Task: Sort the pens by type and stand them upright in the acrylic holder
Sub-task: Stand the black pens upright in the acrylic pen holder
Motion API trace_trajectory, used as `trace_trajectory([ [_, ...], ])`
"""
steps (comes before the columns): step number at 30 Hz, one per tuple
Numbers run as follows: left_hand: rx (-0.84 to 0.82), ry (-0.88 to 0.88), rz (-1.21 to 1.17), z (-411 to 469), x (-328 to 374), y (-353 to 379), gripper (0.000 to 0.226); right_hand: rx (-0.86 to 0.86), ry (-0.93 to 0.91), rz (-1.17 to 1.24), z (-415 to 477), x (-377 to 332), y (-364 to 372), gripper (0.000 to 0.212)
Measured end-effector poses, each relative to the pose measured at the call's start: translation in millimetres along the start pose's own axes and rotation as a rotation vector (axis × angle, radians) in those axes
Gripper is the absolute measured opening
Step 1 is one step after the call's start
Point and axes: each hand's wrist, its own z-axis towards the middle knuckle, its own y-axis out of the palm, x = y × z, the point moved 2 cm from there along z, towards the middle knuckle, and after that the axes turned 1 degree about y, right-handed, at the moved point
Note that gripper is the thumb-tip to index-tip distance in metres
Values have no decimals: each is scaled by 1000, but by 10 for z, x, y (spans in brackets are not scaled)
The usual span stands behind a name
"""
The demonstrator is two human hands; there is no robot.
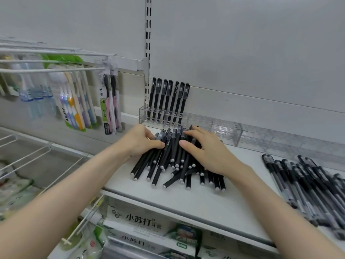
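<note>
We see a white shelf (214,206) filling most of the view, with boxes of toothpaste (141,225) on the level below it and packs of toothbrushes (78,107) hanging from hooks to its left. Along the back of the shelf runs the long acrylic holder (226,131), most of its compartments showing only clear plastic. At the far right we find a loose heap of clear-barrelled pens (308,187) lying flat, well apart from the heap of black pens (173,161) that lies in the middle, just in front of the holder. Both hands are on this middle heap. The right hand (205,148) lies on top with fingers straight and a little spread, while the left hand (141,141) curls its fingers round the cap ends, thumb across the barrels. We count seven standing pens (168,101), black, upright in the holder's leftmost compartment.
</note>
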Motion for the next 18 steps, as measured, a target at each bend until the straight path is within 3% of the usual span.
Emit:
trace_trajectory([
  [5, -12, 32, -122, 11, -60, 12, 19, 20, -16, 28, 16, 10, 4, 52],
  [11, 27, 6, -448, -43, -103, -21, 23, 31, -17, 79, -21, 1, -31, 47],
  [18, -92, 105, -618, -40, 30, -54, 17, 115, -54, 177, -52, -23, -128, 39],
])
